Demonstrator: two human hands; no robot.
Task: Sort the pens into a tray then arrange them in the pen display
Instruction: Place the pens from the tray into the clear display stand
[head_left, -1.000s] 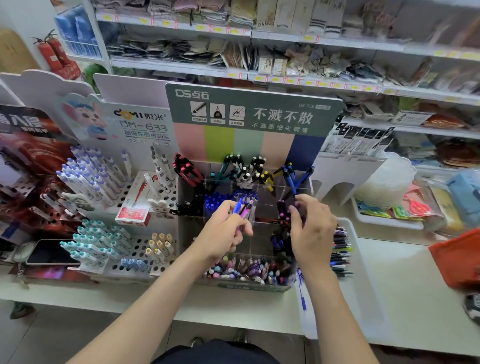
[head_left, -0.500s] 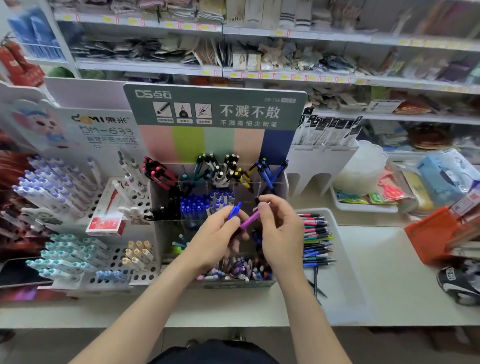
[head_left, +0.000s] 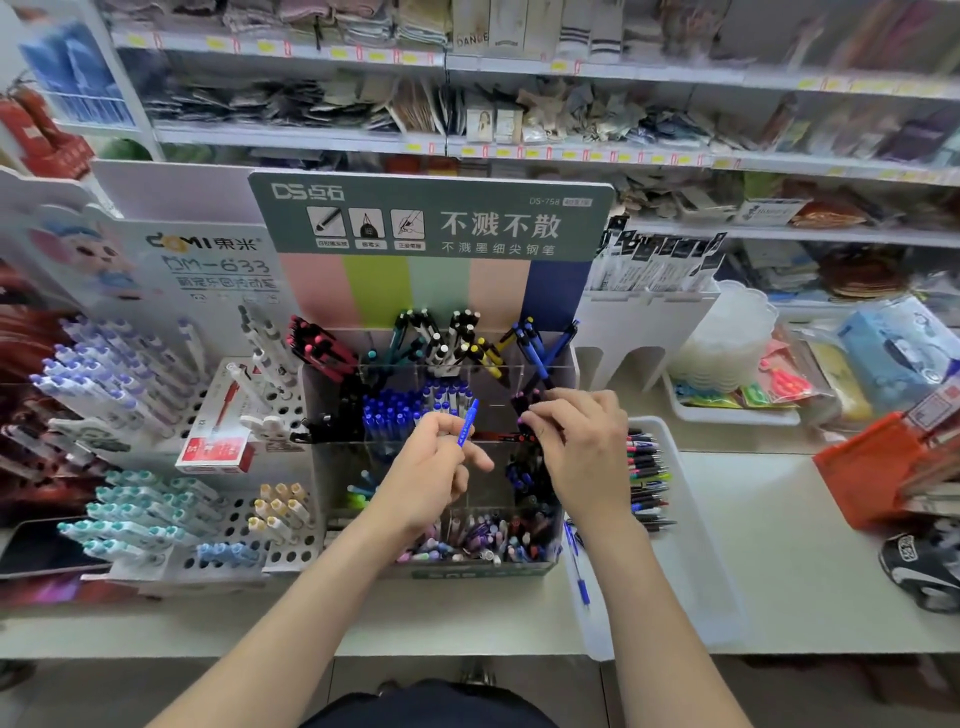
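**Left fingers (head_left: 441, 423) and right fingers (head_left: 545, 421) both gripping**

Left pinches a blue pen (head_left: 469, 421) over the display (head_left: 467, 571); right clamps a dark pen (head_left: 522, 405) at its back right compartment. Sorting looks done: pens (head_left: 647, 478) lie in the tray (head_left: 691, 571) at the counter's (head_left: 779, 519) front edge. Those are left to arrange.

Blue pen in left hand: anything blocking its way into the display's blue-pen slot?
Nothing visible. The left hand holds the blue pen just right of the blue-pen slot, which is open from above. The right hand pinches dark pens further right, clear of that path.
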